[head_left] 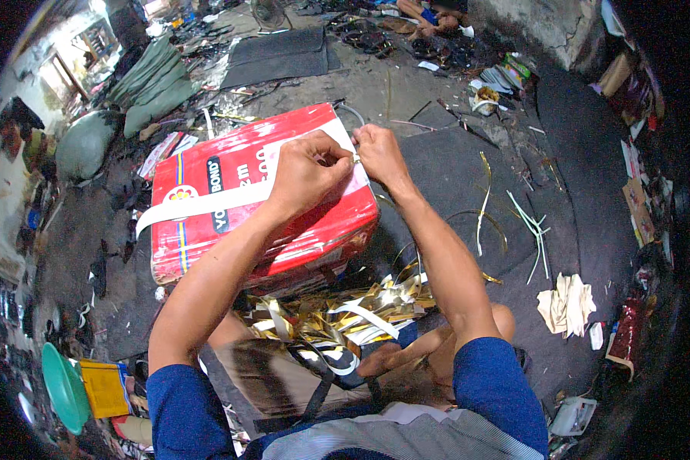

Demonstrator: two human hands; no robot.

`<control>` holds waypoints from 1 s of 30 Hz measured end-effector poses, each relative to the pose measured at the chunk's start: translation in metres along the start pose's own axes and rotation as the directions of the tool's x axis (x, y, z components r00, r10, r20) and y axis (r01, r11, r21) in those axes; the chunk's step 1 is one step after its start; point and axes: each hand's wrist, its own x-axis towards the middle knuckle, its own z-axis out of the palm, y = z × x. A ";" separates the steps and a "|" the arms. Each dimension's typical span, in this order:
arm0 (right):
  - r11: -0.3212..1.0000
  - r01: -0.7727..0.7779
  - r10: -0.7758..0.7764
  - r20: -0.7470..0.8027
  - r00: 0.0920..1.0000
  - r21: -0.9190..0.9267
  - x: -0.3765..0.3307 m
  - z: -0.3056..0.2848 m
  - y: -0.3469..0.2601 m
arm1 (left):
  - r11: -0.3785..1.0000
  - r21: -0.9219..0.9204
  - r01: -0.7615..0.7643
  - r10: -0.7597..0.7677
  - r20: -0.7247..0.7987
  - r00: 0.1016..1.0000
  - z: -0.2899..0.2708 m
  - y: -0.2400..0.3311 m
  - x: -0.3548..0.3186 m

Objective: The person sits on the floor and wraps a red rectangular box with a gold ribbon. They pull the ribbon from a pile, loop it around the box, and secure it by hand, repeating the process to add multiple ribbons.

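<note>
The left hand is over the right part of a red box, its thumb and fingers pinched together at the box's right edge. The right hand is just beside it, a little to the right, with its fingers curled closed at that same edge. The fingers hide most of what they grip, so I cannot tell exactly which piece each one holds.

The red box has a glossy surface and sits in the middle of the scene, left of the right forearm. A flat white strap lies across its top, bending over the left edge and running right until it passes behind the left wrist.

On the near side of the box is a loose heap of gold and white strips. To the right, a few narrow white strips lie on a dark mat, with a crumpled cream cloth nearer. At the near left, a green basin stands tilted beside a yellow container. A folded dark sheet lies on the far side.
</note>
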 end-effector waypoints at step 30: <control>0.815 -0.265 0.346 0.067 0.936 -0.515 -0.139 0.072 0.261 | 0.998 0.018 0.055 -0.055 0.009 0.998 0.004 -0.004 0.000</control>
